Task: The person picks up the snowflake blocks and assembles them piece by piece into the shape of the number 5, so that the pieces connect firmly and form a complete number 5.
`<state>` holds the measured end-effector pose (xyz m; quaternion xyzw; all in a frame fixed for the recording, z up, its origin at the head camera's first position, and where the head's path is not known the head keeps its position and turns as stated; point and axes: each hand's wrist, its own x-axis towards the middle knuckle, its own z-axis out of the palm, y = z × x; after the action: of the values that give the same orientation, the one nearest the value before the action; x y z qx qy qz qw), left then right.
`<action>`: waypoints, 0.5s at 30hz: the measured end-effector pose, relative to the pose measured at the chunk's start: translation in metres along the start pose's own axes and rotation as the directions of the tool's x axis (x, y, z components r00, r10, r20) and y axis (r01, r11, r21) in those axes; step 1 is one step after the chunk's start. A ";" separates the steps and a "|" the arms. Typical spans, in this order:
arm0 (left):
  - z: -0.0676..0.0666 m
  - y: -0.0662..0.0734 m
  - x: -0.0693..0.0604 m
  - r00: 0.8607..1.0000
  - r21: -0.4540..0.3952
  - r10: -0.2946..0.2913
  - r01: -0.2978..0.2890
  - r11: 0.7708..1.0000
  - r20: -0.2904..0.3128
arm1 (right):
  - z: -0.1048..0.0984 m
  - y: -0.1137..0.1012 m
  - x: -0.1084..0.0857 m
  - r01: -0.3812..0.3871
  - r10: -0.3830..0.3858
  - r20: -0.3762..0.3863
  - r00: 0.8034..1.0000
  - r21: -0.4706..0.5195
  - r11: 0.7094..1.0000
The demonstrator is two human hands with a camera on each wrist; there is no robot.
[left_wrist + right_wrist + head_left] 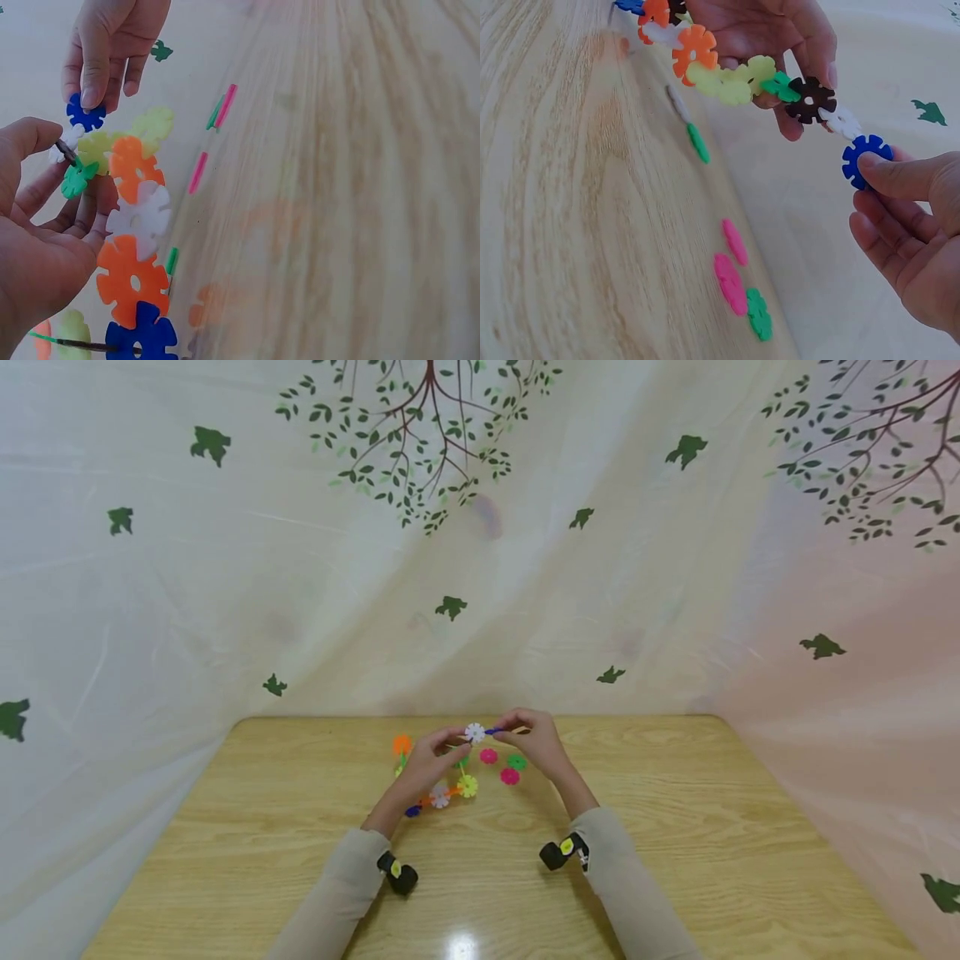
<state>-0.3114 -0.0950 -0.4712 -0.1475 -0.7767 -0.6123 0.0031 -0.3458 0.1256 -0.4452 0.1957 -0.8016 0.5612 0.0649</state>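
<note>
A chain of notched flower-shaped discs hangs from the hands, with orange discs (pixel 133 279), yellow discs (pixel 727 84) and a green disc (pixel 78 178) in it. My left hand (pixel 429 766) pinches the chain near its end, at a black disc (pixel 811 100) beside the green one. A white disc (pixel 841 122) joins the black disc to a blue disc (pixel 865 160). That blue disc is pinched between the thumb and fingers of my right hand (pixel 542 748). The lower chain, with another blue disc (pixel 142 339), runs below the left hand.
Loose pink discs (pixel 510 776) and a green disc (pixel 517 762) lie on the wooden table (pixel 675 827) below the right hand. In the right wrist view a grey disc (pixel 678 103) and a green disc (pixel 697 143) lie together. A patterned curtain (pixel 360 610) stands behind.
</note>
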 end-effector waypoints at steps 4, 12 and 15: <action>0.002 0.001 0.000 1.000 -0.036 0.000 0.000 0.999 -0.015 | 0.002 -0.004 -0.001 0.008 -0.008 0.034 0.999 0.017 1.000; 0.005 0.000 0.002 0.993 -0.015 0.033 -0.035 0.999 -0.110 | 0.004 -0.036 -0.011 0.016 -0.018 0.070 0.997 0.027 1.000; 0.006 -0.001 0.002 0.992 -0.014 0.022 -0.024 1.000 -0.127 | 0.006 -0.040 -0.013 0.015 -0.017 0.057 0.998 0.037 0.999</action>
<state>-0.3125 -0.0894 -0.4727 -0.1173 -0.7684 -0.6264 0.0587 -0.3183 0.1118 -0.4164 0.2194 -0.7909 0.5696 0.0429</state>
